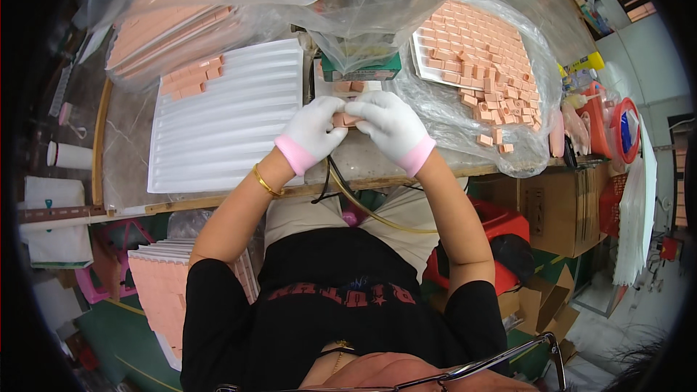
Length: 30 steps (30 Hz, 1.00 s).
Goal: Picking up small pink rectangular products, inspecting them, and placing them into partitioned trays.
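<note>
My left hand and my right hand, in white gloves with pink cuffs, meet at the table's near side. Their fingers close together on a small pink block, whose details are partly hidden by the gloves. Just beyond the fingertips, more small pink blocks lie on a pale surface in front of a green box. Left of my hands lies a white ribbed tray, with several pink blocks in its far left corner. To the right, loose pink blocks are heaped by neat rows of others.
Clear plastic sheeting hangs over the back. Stacked trays of pink pieces stand at the far left. A black cable and a yellowish hose hang from the table edge. A red basket and cardboard boxes are at right.
</note>
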### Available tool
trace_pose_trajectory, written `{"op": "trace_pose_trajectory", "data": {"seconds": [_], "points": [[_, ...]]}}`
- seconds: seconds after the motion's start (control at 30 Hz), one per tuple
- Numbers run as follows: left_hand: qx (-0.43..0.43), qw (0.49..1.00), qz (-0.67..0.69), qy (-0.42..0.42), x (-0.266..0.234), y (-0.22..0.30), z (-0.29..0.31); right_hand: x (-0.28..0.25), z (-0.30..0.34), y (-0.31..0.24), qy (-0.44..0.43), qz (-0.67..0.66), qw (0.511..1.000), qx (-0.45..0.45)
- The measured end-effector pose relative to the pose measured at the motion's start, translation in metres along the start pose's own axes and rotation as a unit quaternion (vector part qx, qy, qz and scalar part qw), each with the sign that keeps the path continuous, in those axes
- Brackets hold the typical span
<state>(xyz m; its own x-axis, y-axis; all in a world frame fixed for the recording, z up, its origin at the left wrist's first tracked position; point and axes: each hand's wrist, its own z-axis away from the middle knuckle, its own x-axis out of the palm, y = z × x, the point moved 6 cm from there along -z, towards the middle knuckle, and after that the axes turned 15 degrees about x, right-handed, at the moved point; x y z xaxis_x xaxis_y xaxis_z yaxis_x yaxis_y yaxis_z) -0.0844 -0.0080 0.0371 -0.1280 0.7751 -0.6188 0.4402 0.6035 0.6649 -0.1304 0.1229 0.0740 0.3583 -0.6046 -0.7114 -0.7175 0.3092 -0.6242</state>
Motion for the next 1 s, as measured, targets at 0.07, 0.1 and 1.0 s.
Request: {"op": "trace_pose_trajectory", "data": {"seconds": [0.07, 0.1, 1.0], "points": [[0.043, 0.999, -0.031, -0.01, 0.003, 0.01, -0.006, 0.001, 0.007, -0.004, 0.0, 0.084, 0.996, -0.004], [0.022, 0.999, -0.031, -0.021, 0.004, 0.013, -0.006, 0.004, 0.012, -0.006, -0.002, 0.165, 0.986, -0.011], [-0.086, 0.974, -0.051, 0.203, -0.012, -0.097, -0.006, 0.023, -0.024, 0.061, 0.185, 0.118, 0.94, 0.26]]}}
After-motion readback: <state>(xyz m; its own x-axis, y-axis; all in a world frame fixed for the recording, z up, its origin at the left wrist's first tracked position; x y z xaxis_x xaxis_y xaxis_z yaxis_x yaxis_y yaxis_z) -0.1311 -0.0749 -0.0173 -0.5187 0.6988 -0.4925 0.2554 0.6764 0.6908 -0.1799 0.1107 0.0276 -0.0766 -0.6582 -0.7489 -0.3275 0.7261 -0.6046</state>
